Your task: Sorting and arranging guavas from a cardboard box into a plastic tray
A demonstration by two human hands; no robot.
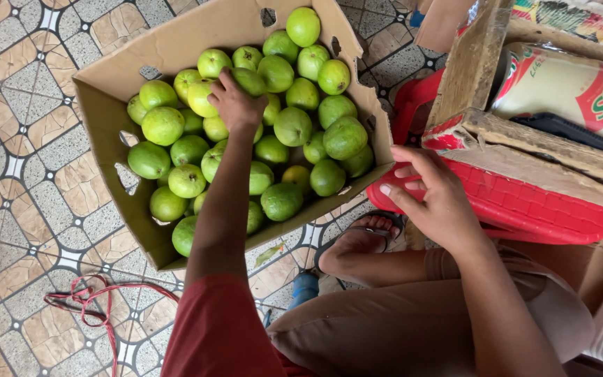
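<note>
The person's bent knee (413, 328) fills the near edge, a sandalled foot (364, 237) just beyond it on the tiled floor (22, 195). The right hand (430, 192) rests on the near rim of a red crate (525, 206), fingers loosely curled, holding nothing. The left hand (237, 105) reaches far into a cardboard box (176, 42) of green guavas, fingers bent down over one guava (249, 82) near the heap's middle, which shows just past the fingertips; whether it is gripped, I cannot tell. A red cord (85, 300) lies near left.
</note>
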